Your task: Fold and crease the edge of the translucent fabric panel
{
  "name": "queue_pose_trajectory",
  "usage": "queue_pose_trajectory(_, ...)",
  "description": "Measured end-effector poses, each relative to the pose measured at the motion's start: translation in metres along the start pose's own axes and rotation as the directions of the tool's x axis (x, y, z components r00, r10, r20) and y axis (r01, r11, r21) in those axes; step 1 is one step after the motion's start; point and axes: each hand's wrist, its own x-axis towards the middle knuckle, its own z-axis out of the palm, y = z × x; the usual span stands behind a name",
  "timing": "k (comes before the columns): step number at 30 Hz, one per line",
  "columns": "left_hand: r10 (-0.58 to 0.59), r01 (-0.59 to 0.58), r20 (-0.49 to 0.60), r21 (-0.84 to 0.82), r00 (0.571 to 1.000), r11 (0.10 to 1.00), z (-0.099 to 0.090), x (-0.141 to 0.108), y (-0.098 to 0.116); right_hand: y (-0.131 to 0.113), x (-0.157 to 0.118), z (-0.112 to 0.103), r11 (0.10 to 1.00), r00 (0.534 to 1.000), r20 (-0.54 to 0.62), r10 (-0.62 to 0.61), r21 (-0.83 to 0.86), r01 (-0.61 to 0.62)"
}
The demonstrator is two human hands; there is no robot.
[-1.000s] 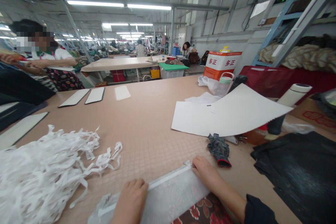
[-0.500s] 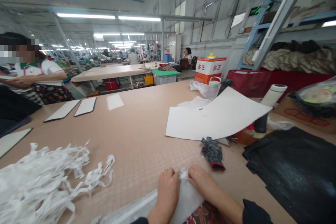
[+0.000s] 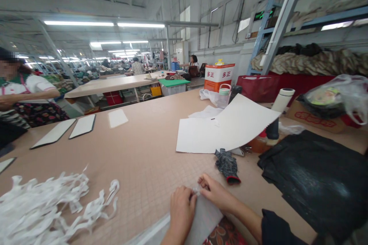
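Note:
At the near table edge, my left hand (image 3: pixel 183 208) has its fingers closed on the upper edge of a translucent whitish sheet (image 3: pixel 205 218). My right hand (image 3: pixel 211 191) lies at the same edge, just to the right, its fingers curled and pinched on the sheet's corner. The sheet hangs over the table edge onto a red patterned cloth (image 3: pixel 224 233). A dark grey knitted glove (image 3: pixel 227 164) with a red cuff lies just beyond my right hand. Farther off is a large white board (image 3: pixel 218 132) with a curled right side.
White strips (image 3: pixel 43 206) are heaped at left on the table (image 3: pixel 138 138). White panels (image 3: pixel 83 125) lie behind them. Black sheets (image 3: pixel 319 180), a bottle (image 3: pixel 283 99) and a red-and-white can (image 3: pixel 219 76) are at right. A person (image 3: pixel 31 92) stands at far left.
The view has turned slightly right, so the table items appear farther left. My right hand's fingers have lifted and curled at the sheet's edge; my left hand still grips it.

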Motion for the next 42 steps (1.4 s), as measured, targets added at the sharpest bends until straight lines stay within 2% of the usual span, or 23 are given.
queue_pose_trajectory(6, -0.010, 0.008, 0.055, 0.043, 0.998, 0.999, 0.007, 0.006, -0.001, 0.022, 0.019, 0.017, 0.998, 0.998, -0.063, -0.011, 0.064, 0.015)
queue_pose_trajectory(9, 0.079, -0.080, 0.014, 0.134, 0.997, 0.988, 0.013, 0.003, -0.001, 0.024, 0.016, 0.023, 0.999, 0.992, -0.120, -0.038, 0.034, 0.042)
queue_pose_trajectory(14, 0.252, -0.232, -0.027, 0.307, 0.967, 0.923, 0.022, -0.005, -0.005, 0.020, 0.011, 0.023, 0.991, 0.978, -0.185, -0.099, -0.105, 0.081)
queue_pose_trajectory(17, 0.288, -0.261, -0.027, 0.349, 0.957, 0.900, 0.027, -0.005, -0.007, 0.017, 0.014, 0.016, 0.979, 0.988, -0.107, -0.115, -0.181, 0.094)
queue_pose_trajectory(20, 0.293, -0.267, -0.009, 0.380, 0.956, 0.885, 0.030, -0.004, -0.008, 0.016, 0.021, 0.009, 0.968, 0.996, -0.003, -0.090, -0.236, 0.087)
queue_pose_trajectory(22, 0.299, -0.278, 0.008, 0.398, 0.954, 0.874, 0.031, -0.003, -0.007, 0.016, 0.026, 0.007, 0.965, 0.997, 0.025, -0.070, -0.253, 0.074)
queue_pose_trajectory(35, 0.326, -0.323, 0.063, 0.406, 0.943, 0.855, 0.023, -0.002, -0.002, 0.011, 0.038, 0.012, 0.930, 0.999, 0.045, 0.019, -0.368, -0.001)
queue_pose_trajectory(42, 0.324, -0.304, 0.020, 0.401, 0.946, 0.864, 0.033, -0.007, -0.011, 0.005, 0.037, 0.012, 0.936, 0.995, 0.048, 0.083, -0.348, -0.061)
